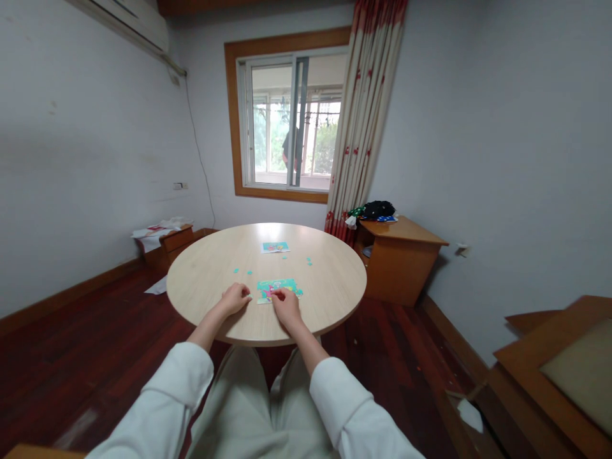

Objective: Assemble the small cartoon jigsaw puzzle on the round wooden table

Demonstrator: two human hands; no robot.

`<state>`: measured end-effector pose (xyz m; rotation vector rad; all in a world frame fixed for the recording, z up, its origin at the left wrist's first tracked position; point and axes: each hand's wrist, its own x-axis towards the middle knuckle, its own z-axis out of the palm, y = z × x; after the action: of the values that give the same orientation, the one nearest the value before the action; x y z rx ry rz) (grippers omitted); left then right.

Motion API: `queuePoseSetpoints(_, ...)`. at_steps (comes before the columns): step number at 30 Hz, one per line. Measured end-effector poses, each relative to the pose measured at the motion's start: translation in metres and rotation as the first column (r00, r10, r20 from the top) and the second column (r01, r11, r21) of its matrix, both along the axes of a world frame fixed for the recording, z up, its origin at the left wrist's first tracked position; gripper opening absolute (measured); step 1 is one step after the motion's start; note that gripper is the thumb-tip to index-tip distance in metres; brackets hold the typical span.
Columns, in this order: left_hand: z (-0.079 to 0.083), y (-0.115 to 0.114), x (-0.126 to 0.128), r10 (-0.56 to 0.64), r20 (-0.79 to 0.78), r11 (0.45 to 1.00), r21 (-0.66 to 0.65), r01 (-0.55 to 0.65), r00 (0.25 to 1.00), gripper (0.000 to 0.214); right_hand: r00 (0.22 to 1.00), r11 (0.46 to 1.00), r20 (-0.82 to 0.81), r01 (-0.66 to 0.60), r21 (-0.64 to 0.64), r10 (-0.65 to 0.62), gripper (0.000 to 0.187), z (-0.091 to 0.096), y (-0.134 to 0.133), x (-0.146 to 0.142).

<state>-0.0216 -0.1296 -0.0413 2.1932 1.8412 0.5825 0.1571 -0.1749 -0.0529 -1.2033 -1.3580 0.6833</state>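
Observation:
A mostly assembled jigsaw puzzle (289, 285), teal with pink and yellow figures, lies flat near the front of the round table (329, 280). Just left of it is my left hand (234, 299), its fingers pinched at a small pale puzzle piece (250, 297). My right hand (287, 310) reaches over the puzzle's lower middle with thumb and forefinger together. Anything between those fingertips is too small to tell, and the hand hides part of the puzzle. Loose teal pieces lie beyond: one puzzle piece (236, 271) at the left, another piece (249, 273) beside it.
A picture card (275, 247) in matching colours lies farther back on the table. More loose pieces (309, 261) are at the right. A wooden desk (401, 255) with cloths on it stands behind right, and a low cabinet (176, 242) behind left.

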Motion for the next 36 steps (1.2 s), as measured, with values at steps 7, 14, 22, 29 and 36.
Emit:
queuePoseSetpoints(7, 0.0, -0.001, 0.002, -0.025, 0.066, 0.999, 0.043, 0.022, 0.998, 0.005, 1.0, 1.0, 0.001, -0.002, 0.001, 0.002, 0.012, 0.0, 0.0, 0.0)
queuePoseSetpoints(14, -0.005, -0.013, 0.017, -0.111, 0.384, 0.989, 0.134, 0.064, 0.917, 0.005, 0.999, 0.999, 0.004, 0.045, 0.023, -0.046, 0.018, -0.004, 0.004, 0.0)
queuePoseSetpoints(22, 0.003, -0.028, 0.056, -0.224, 0.804, 0.963, 0.097, 0.25, 0.551, 0.028, 0.993, 0.998, -0.117, 0.009, 0.07, -0.001, 0.02, -0.011, 0.011, 0.005)
queuePoseSetpoints(29, -0.006, -0.024, 0.07, -0.207, 0.844, 0.964, 0.09, 0.25, 0.495, 0.032, 0.97, 0.987, -0.188, -0.148, 0.058, 0.157, 0.02, -0.01, 0.012, 0.026)
queuePoseSetpoints(36, -0.005, -0.033, 0.087, -0.27, 0.555, 0.96, 0.22, 0.174, 0.787, 0.014, 0.99, 1.0, -0.142, 0.013, -0.027, -0.017, 0.018, -0.01, 0.024, 0.074)
